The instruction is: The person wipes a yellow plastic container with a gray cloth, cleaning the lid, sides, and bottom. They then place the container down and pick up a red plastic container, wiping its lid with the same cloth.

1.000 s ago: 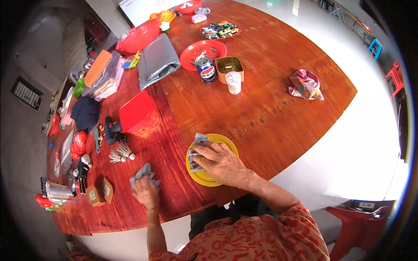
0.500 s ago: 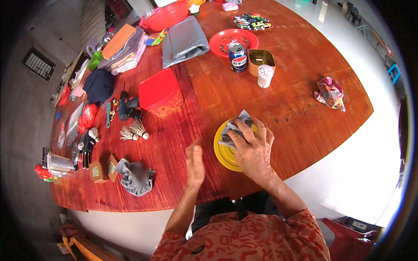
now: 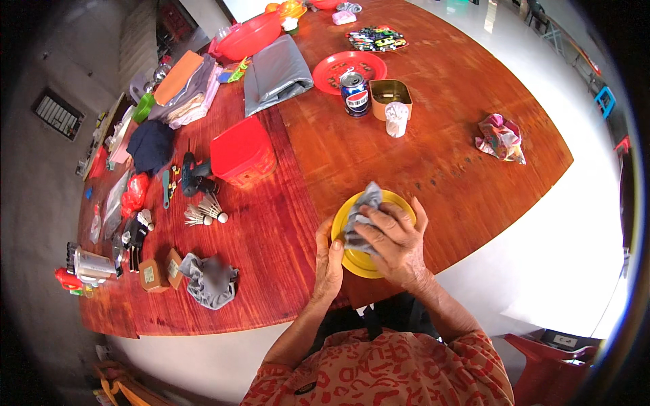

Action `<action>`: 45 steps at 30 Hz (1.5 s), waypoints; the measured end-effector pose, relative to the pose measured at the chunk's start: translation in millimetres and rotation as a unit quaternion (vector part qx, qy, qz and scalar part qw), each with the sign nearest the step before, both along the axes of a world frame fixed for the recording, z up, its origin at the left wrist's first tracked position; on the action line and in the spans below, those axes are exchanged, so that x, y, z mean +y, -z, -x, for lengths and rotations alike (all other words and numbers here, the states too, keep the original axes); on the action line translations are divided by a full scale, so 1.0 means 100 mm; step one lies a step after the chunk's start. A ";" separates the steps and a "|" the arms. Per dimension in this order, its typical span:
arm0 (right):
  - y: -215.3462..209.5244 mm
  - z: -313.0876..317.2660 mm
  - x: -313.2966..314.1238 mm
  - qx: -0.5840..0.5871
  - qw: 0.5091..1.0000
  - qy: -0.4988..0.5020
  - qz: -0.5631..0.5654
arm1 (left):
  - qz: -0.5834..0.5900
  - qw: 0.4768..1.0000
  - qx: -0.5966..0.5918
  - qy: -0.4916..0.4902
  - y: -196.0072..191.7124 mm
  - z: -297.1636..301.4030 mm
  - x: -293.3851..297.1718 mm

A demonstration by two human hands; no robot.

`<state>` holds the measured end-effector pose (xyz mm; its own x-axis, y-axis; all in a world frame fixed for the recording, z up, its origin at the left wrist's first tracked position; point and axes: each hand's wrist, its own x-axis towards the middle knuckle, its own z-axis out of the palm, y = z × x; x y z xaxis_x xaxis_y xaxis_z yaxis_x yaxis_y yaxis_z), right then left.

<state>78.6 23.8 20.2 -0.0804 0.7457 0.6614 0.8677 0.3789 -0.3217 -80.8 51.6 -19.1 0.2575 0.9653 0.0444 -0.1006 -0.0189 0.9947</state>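
A round yellow plate (image 3: 357, 264) is near the front edge of the table, right before me. My left hand (image 3: 329, 269) grips its left rim, with the thumb over the edge and the fingers partly hidden behind it. A crumpled grey cloth (image 3: 363, 215) lies against the face of the plate. Bent over that cloth, my right hand (image 3: 401, 247) presses it to the plate, fingers closed on it and the thumb beside the right rim.
Beyond the plate are a blue drink can (image 3: 354, 96), an open tin (image 3: 391, 93), a white cup-shaped item (image 3: 397, 120) and a red plate (image 3: 325, 73). A crumpled wrapper (image 3: 501, 139) lies right. Leftward are a red box (image 3: 242, 152), a drill (image 3: 196, 176), shuttlecocks (image 3: 207, 210) and a grey cloth bundle (image 3: 210, 281).
My left hand has moved right from beside the plate and taken hold of its rim. The right hand and cloth remain on the plate. The view has shifted slightly.
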 end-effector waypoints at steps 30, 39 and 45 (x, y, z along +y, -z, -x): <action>-0.02 0.29 -0.14 0.091 0.984 -0.150 -0.039 | -0.062 0.992 0.082 -0.077 0.33 0.04 -0.17; 0.08 0.05 0.03 0.039 0.998 0.020 -0.048 | -0.052 0.996 -0.049 -0.058 0.15 -0.02 -0.22; 0.21 -0.10 -0.14 0.062 0.986 0.157 0.020 | -0.065 0.991 -0.092 -0.076 0.20 -0.06 -0.24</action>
